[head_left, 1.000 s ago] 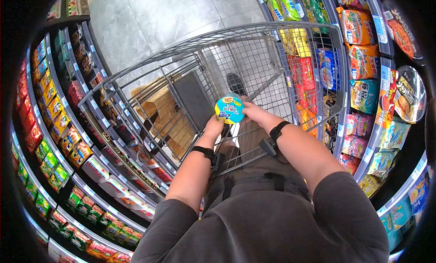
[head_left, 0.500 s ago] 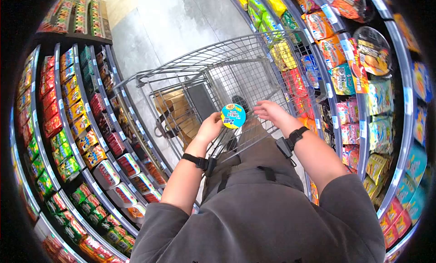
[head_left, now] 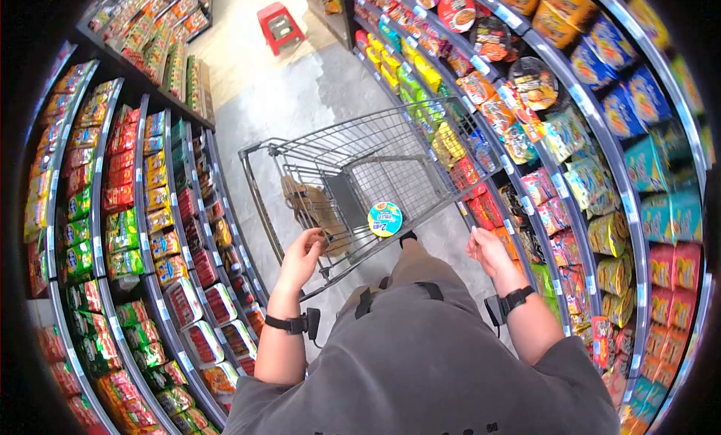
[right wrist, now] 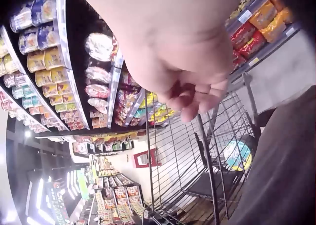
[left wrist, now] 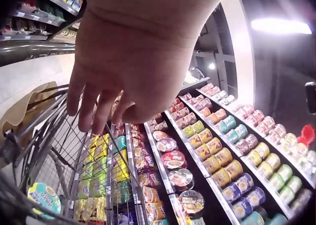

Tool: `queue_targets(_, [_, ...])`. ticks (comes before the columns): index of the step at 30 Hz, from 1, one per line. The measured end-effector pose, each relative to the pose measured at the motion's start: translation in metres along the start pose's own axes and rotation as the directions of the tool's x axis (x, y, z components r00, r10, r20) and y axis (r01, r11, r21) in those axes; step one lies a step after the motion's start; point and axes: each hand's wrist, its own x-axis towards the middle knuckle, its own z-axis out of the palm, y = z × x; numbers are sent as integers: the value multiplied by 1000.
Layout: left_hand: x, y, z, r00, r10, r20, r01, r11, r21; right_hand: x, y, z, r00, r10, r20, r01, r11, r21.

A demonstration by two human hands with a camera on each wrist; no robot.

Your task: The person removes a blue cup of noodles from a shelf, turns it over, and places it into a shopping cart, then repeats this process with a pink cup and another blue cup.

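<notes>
A round teal and yellow tub (head_left: 384, 219) lies in the near end of the wire shopping cart (head_left: 353, 146), its printed lid facing up. My left hand (head_left: 303, 256) is raised beside the cart's near left corner, fingers loosely bent and holding nothing; in the left wrist view the left hand (left wrist: 131, 62) hangs over the cart's wires with fingers relaxed. To the right of the cart, my right hand (head_left: 492, 251) is held up with nothing in it. The right wrist view shows the right hand (right wrist: 185, 62) with its fingers loosely curled. The tub (right wrist: 238, 155) also appears there behind the wires.
A brown paper bag (head_left: 308, 209) hangs at the cart's left side. Shelves of packaged noodles (head_left: 120, 232) line the left, and more shelves (head_left: 593, 209) line the right. Farther up the aisle a red stool (head_left: 279, 28) stands on the grey floor (head_left: 263, 104).
The tub has left my left hand and now lies in the cart. Both hands have drawn apart to either side. The view has tilted up, showing more of the aisle and the stool.
</notes>
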Motion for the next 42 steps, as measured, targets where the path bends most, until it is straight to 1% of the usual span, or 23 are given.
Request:
queue_targets(2, [-9,11,-2,999,-26,-20,27,997,79,-28,12,-10,998,-35,-56,37,999,24])
queue_targets(6, [1,10,22,1000,29,-8,-29,998,62,-85,26,-27,986,-99,-135,106,993,48])
queue_targets(11, [17,52,73,972,207,114,-221,966,134,-148,21,-51,950,-229,-211,256,960,110])
queue_targets(12, [22,62,85,956,258,139,-279,947,159,-159,21,-58,940,-259,-223,292,947,130])
queue_targets(13, [19,88,94,962,209,176,-235,961,148,-170,19,-63,920,-283,-270,327,936,131])
queue_targets(14, [20,104,104,953,230,197,-262,954,150,-181,17,-70,909,-298,-292,349,926,141])
queue_targets(16, [23,131,127,914,294,278,-353,915,193,-201,16,-87,861,-364,-354,430,894,126])
queue_targets(17, [26,144,140,890,365,275,-426,879,213,-210,18,-98,848,-376,-375,451,883,134])
queue_targets(20, [42,168,184,841,451,299,-516,833,197,-241,27,-131,795,-398,-457,497,860,116])
queue_targets(21, [45,180,200,852,416,316,-495,838,231,-255,28,-141,772,-407,-487,513,853,100])
queue_targets(24, [42,232,257,831,390,397,-504,830,240,-296,35,-171,724,-396,-565,539,836,105])
queue_targets(25, [44,242,279,820,388,420,-480,866,139,-309,39,-182,715,-379,-587,539,834,118])
queue_targets(26, [43,255,300,807,390,444,-491,861,135,-322,43,-191,702,-371,-608,546,829,125])
queue_targets(28, [37,284,340,720,518,462,-597,802,30,-346,47,-211,646,-423,-635,611,785,99])
queue_targets(30, [37,301,377,691,540,480,-617,787,4,-369,43,-227,614,-435,-658,628,775,73])
queue_targets(33, [25,325,422,625,612,484,-599,774,-205,-391,32,-246,572,-481,-664,670,741,40])
queue_targets(34, [16,337,432,625,612,484,-600,774,-204,-396,27,-250,555,-510,-657,696,717,32])
queue_targets(35, [7,349,440,569,672,475,-675,711,-197,-400,21,-253,556,-510,-657,698,716,35])
queue_targets(36, [-4,364,444,507,724,468,-744,642,-186,-404,13,-255,541,-565,-622,725,688,6])
queue_targets(37, [-13,379,443,520,668,532,-728,672,-133,-407,3,-256,525,-618,-585,752,658,-20])
queue_targets(38, [-17,388,447,520,667,534,-730,672,-128,-409,-8,-255,527,-617,-585,754,657,-14])
queue_targets(40, [-19,404,455,388,804,450,-840,510,-187,-411,-36,-252,525,-686,-503,784,620,-27])
queue_targets(42, [-21,426,458,391,810,437,-829,516,-215,-406,-59,-254,507,-738,-445,798,598,-81])
